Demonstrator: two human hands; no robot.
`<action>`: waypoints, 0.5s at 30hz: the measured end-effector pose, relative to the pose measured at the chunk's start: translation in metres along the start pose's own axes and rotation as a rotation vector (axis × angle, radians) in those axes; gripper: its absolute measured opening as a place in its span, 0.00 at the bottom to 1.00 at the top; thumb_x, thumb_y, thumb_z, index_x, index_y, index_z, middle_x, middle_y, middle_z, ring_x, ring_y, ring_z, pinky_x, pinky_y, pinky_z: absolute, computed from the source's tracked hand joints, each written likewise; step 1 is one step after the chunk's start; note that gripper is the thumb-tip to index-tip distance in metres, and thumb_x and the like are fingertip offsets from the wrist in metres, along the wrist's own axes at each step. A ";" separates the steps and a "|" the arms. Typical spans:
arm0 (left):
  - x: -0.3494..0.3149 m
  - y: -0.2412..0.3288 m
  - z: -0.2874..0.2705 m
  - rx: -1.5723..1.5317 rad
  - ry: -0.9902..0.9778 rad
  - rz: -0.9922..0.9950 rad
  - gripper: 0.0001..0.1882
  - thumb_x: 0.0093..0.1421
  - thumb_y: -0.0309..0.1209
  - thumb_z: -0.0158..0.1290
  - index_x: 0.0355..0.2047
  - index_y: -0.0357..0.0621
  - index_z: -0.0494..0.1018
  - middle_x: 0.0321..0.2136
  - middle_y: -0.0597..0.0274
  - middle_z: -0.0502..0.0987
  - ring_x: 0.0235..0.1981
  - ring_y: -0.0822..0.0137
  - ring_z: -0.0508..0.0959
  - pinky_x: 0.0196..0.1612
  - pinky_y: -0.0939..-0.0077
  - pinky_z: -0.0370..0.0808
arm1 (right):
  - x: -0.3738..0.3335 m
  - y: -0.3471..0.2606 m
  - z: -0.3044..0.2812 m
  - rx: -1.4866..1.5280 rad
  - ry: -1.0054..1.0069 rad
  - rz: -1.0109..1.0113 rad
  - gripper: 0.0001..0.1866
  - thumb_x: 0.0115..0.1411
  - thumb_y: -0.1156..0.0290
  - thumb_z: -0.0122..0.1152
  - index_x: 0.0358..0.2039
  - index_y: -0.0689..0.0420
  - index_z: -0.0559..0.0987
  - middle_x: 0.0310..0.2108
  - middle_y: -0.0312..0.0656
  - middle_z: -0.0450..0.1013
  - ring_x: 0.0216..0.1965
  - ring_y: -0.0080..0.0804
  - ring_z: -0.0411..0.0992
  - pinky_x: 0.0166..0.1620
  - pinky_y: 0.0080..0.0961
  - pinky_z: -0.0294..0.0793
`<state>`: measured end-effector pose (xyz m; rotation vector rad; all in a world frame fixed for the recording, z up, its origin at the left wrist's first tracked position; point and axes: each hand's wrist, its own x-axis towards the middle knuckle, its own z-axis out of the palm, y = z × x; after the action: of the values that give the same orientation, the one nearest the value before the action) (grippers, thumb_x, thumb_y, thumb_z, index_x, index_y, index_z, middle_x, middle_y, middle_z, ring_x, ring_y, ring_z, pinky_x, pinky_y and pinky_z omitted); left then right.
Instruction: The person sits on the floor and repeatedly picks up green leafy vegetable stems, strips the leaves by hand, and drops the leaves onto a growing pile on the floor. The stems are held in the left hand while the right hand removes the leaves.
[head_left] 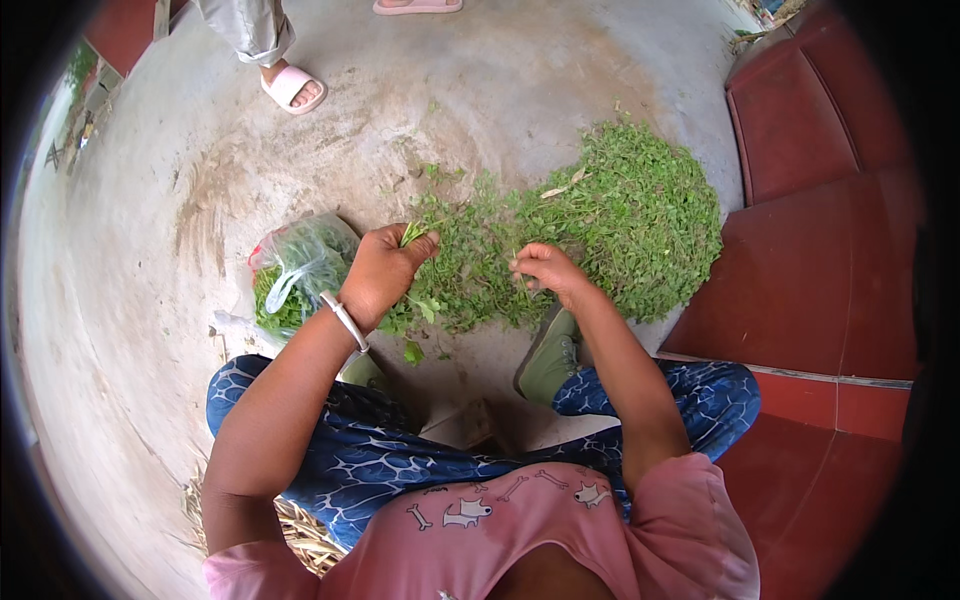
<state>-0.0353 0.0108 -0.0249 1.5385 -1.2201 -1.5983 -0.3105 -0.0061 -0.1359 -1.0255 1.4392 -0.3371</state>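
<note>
The left hand [385, 272] pinches green stems [411, 234] near a leafy heap [645, 220].

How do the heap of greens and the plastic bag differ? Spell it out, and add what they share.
The heap of greens lies loose, while the plastic bag encloses its greens in see-through film.
The heap spreads wide; the bag is much smaller and compact.
The heap extends far to the right; the bag sits at its left.
Both rest on the ground and show green leaves.
</note>
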 end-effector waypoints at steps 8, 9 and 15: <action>0.011 -0.011 0.023 -0.121 -0.081 -0.039 0.09 0.57 0.31 0.55 0.31 0.37 0.74 0.20 0.71 0.72 0.19 0.81 0.65 0.22 0.83 0.62 | -0.050 -0.052 0.052 0.265 -0.218 -0.210 0.07 0.59 0.65 0.54 0.31 0.55 0.73 0.32 0.35 0.74 0.32 0.20 0.70 0.34 0.19 0.68; 0.012 -0.008 0.022 -0.036 -0.095 -0.063 0.09 0.57 0.30 0.55 0.33 0.37 0.75 0.23 0.69 0.74 0.21 0.80 0.67 0.24 0.83 0.64 | -0.055 -0.057 0.056 0.313 -0.225 -0.232 0.08 0.60 0.64 0.54 0.30 0.55 0.72 0.30 0.35 0.73 0.29 0.19 0.68 0.33 0.18 0.67; 0.008 -0.007 0.023 -0.167 -0.174 -0.110 0.08 0.57 0.31 0.54 0.34 0.39 0.75 0.25 0.68 0.76 0.22 0.80 0.69 0.24 0.84 0.66 | -0.059 -0.063 0.066 0.329 -0.289 -0.313 0.09 0.59 0.64 0.55 0.30 0.56 0.73 0.28 0.33 0.72 0.27 0.18 0.66 0.31 0.17 0.66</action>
<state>-0.0580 0.0114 -0.0370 1.4056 -1.0759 -1.8885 -0.2373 0.0271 -0.0628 -0.9808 0.9266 -0.6047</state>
